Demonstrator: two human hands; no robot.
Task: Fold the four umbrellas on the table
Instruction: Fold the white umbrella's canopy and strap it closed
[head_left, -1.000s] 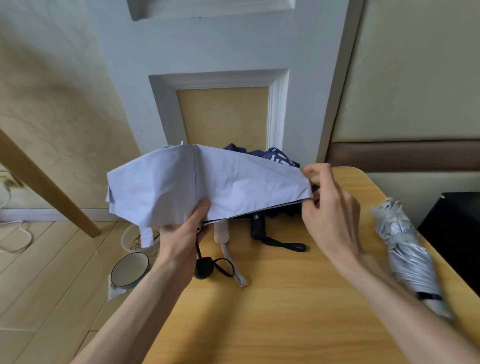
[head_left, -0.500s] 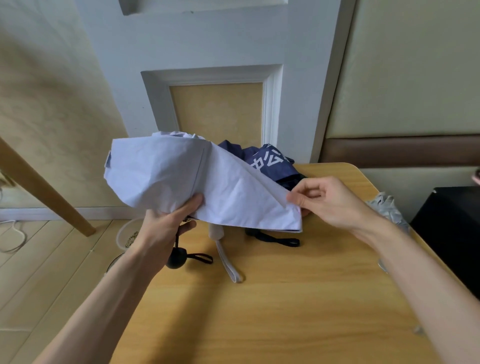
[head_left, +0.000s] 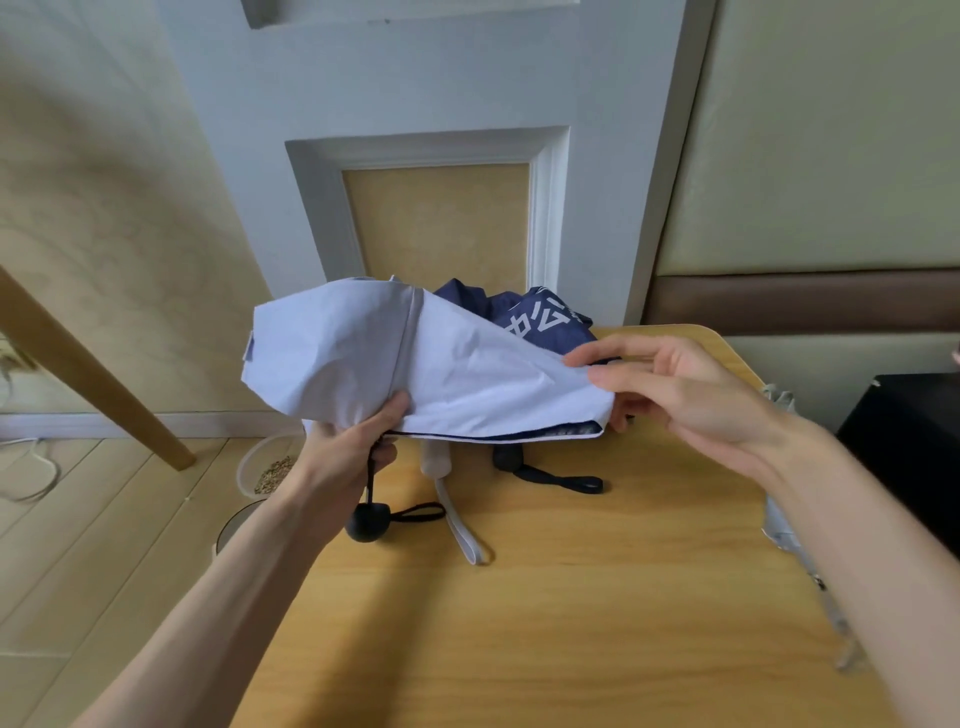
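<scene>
Lavender umbrella (head_left: 467, 379), navy umbrella (head_left: 540, 318) half hidden behind it

The left hand (head_left: 340, 457) and right hand (head_left: 696, 400) are bare, forearms (head_left: 218, 597) likewise.

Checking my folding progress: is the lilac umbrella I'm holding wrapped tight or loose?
Loose: the lilac umbrella spreads as a wide flap between left hand and right hand, unwrapped.
</scene>
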